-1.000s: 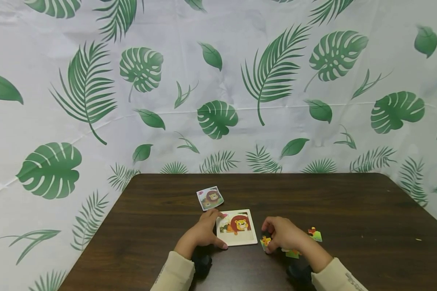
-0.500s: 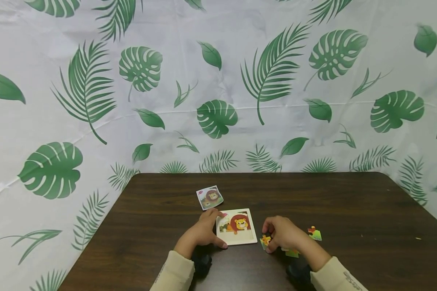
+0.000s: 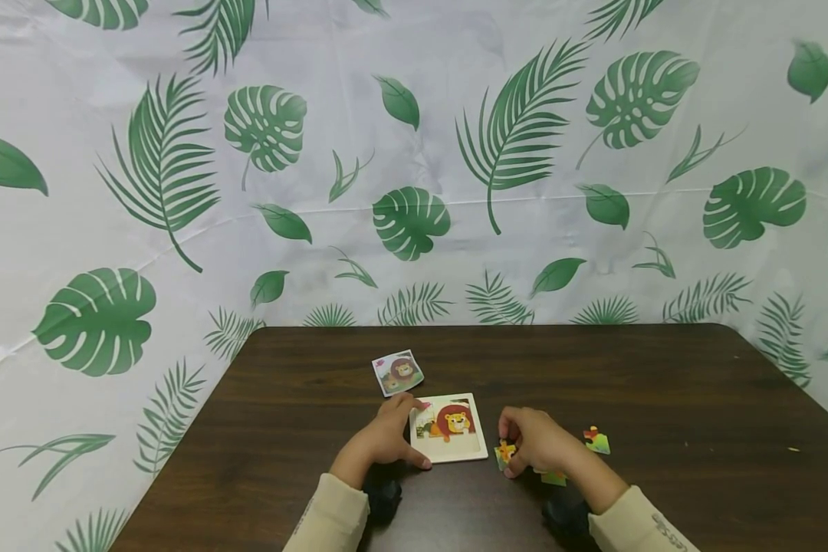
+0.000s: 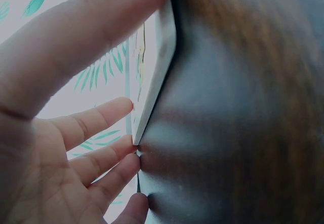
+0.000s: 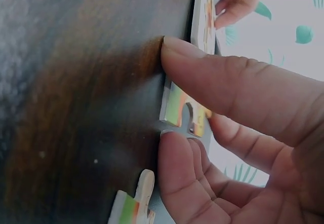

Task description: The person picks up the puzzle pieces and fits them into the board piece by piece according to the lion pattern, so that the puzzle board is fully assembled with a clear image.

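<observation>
A pale wooden puzzle tray (image 3: 481, 429) lies on the table, partly filled with a lion picture; bare wood shows along its lower part. My left hand (image 3: 389, 432) spans the tray's left side, thumb at the near corner and index finger by the upper left. In the left wrist view its fingers are spread and fairly straight against the tray's edge (image 4: 158, 77). To the right of the tray, my right hand (image 3: 540, 442) pinches a yellow, orange and green puzzle piece (image 3: 504, 454) between thumb and fingers, low over the table. The right wrist view shows that piece's (image 5: 173, 105) notched edge.
A green-edged puzzle piece (image 3: 553, 478) lies partly hidden under the right wrist. Another piece (image 3: 596, 441), red and green, is farther right. Behind the tray lies a square lion picture card (image 3: 397, 373). A leaf-patterned cloth (image 3: 414, 153) hangs beyond the dark table (image 3: 635, 376).
My right hand has shifted very slightly, and the piece in its fingers with it. The left hand and tray keep their places; the head view has tilted a little.
</observation>
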Demonstrator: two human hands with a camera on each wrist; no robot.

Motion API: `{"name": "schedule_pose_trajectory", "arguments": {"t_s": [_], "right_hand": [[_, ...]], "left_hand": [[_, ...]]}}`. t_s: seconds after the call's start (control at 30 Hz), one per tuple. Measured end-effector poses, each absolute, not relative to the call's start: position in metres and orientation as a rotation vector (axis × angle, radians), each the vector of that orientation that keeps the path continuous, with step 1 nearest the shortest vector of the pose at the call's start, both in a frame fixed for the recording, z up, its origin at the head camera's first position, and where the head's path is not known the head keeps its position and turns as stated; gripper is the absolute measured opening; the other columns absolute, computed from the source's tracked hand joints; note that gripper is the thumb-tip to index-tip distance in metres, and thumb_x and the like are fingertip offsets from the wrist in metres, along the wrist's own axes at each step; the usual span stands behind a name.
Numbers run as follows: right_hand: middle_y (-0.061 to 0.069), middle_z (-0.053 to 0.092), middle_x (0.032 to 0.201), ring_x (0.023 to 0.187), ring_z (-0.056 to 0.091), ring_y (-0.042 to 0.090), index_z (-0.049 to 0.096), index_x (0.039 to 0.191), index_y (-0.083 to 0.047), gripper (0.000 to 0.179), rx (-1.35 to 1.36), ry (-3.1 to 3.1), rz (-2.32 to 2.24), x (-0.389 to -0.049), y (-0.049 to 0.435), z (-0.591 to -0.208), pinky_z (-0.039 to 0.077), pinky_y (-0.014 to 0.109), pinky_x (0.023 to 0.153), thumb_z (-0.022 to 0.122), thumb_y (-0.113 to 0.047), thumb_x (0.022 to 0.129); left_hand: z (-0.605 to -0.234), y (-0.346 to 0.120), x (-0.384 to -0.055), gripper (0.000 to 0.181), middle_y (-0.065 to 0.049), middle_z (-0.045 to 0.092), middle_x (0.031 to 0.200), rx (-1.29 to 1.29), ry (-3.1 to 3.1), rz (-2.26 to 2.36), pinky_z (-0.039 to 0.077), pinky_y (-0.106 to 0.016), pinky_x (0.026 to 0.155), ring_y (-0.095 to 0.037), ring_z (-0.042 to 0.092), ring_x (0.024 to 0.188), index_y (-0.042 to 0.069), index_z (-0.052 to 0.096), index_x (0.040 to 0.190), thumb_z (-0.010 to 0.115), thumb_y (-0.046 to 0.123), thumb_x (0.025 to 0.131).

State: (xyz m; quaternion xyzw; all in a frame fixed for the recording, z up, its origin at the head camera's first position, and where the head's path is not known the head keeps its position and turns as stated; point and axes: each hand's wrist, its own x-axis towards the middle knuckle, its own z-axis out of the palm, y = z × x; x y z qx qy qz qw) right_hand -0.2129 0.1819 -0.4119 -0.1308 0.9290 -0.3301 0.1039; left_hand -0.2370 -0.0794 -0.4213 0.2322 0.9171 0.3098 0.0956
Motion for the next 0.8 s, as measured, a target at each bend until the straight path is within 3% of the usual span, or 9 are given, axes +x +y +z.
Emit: {"name": "schedule_pose_trajectory", "arguments": {"t_s": [0.4, 0.63, 0.8], "right_hand": [[0.004, 0.048, 0.073, 0.064, 0.045, 0.018, 0.048, 0.079, -0.008, 0.050, -0.383, 2.741, -1.063, -0.2115, 0.1809, -0.4131, 0.037, 0.032, 0.054, 0.086, 0.003, 0.050], [0.003, 0.050, 0.070, 0.061, 0.051, 0.016, 0.051, 0.083, -0.005, 0.032, -0.498, 2.667, -1.216, -0.2133, 0.1852, -0.4148, 0.045, 0.031, 0.052, 0.076, 0.006, 0.067], [0.007, 0.053, 0.072, 0.065, 0.056, 0.020, 0.051, 0.088, -0.001, 0.019, -0.526, 2.449, -1.398, -0.2154, 0.1839, -0.4094, 0.051, 0.038, 0.057, 0.064, 0.010, 0.078]], "left_hand": [[-0.4237, -0.0796, -0.2385, 0.078, -0.016, 0.035, 0.132, 0.702, 2.717, 0.926, 0.029, -0.052, 0.099, -0.035, 0.031, 0.122, 0.002, 0.046, 0.122, 0.087, 0.026, 0.060], [-0.4255, -0.0800, -0.2399, 0.077, -0.017, 0.034, 0.134, 0.701, 2.713, 0.929, 0.029, -0.052, 0.099, -0.036, 0.029, 0.124, 0.003, 0.046, 0.121, 0.087, 0.027, 0.060], [-0.4255, -0.0800, -0.2402, 0.077, -0.017, 0.033, 0.134, 0.700, 2.716, 0.923, 0.029, -0.052, 0.099, -0.036, 0.029, 0.124, 0.003, 0.046, 0.121, 0.087, 0.027, 0.061]]}}
